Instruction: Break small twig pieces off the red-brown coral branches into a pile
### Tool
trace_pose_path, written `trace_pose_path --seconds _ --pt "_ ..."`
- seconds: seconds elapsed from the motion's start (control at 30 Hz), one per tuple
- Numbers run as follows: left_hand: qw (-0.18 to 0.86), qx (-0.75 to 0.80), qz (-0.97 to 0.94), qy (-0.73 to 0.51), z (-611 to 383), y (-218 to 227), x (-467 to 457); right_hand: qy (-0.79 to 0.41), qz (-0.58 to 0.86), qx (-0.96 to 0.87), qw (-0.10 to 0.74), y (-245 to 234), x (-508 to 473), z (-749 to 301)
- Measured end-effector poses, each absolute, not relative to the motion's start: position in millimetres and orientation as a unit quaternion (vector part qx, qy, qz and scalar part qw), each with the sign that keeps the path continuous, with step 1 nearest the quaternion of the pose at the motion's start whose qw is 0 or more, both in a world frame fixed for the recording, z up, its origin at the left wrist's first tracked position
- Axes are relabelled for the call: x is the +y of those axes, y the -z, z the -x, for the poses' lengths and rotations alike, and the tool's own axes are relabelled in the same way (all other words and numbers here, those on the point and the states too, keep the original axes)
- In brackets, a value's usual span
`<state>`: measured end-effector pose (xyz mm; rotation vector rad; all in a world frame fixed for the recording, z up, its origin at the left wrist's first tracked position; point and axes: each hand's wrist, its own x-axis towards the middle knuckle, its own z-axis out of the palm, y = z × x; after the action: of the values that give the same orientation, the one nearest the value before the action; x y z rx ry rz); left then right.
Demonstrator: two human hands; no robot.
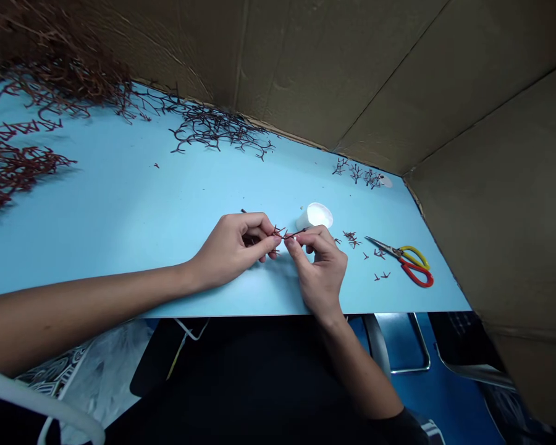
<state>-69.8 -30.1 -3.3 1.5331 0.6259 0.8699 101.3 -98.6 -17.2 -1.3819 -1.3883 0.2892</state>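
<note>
Thumb and fingers of my left hand (236, 247) are pinched on a small brown branched twig piece (278, 231). My right hand (322, 259) pinches a thin dark twig (299, 233) whose end meets the left hand's piece between the two thumbs. A tiny white spot shows at the right thumb tip; what it is I cannot tell. Just behind the right hand a white cup (319, 215) with white contents stands on the light blue table (143, 228). Small cut twig bits (351, 237) lie to the right of that hand.
Scissors (401, 254) with red and yellow handles lie at the right. Small branched sprigs (356, 175) and a white disc (386, 181) rest by the cardboard wall (352, 74). Dark twigs (217, 127) lie at the back; reddish-brown heaps (13, 164) fill the left.
</note>
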Motion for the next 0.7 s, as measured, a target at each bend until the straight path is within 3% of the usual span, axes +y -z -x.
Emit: trace_pose_path --seconds 0.17,0.27,0.33,0.5,0.7 --pt "0.611 0.268 -0.641 -0.379 69 2 -28 -0.116 0.579 -0.624 0.511 8 -105 -116" --pt "0.624 0.277 -0.625 -0.379 69 4 -24 -0.048 0.609 -0.652 0.449 -10 -124 -149" --pt "0.629 0.283 -0.624 -0.367 69 5 -22 -0.01 0.645 -0.668 0.371 -19 -139 -177" --pt "0.636 0.269 -0.633 -0.351 69 7 -22 -0.045 0.707 -0.681 0.186 -11 -163 -223" --pt "0.62 0.259 -0.648 -0.359 68 6 -24 -0.049 0.682 -0.69 0.236 11 -161 -221"
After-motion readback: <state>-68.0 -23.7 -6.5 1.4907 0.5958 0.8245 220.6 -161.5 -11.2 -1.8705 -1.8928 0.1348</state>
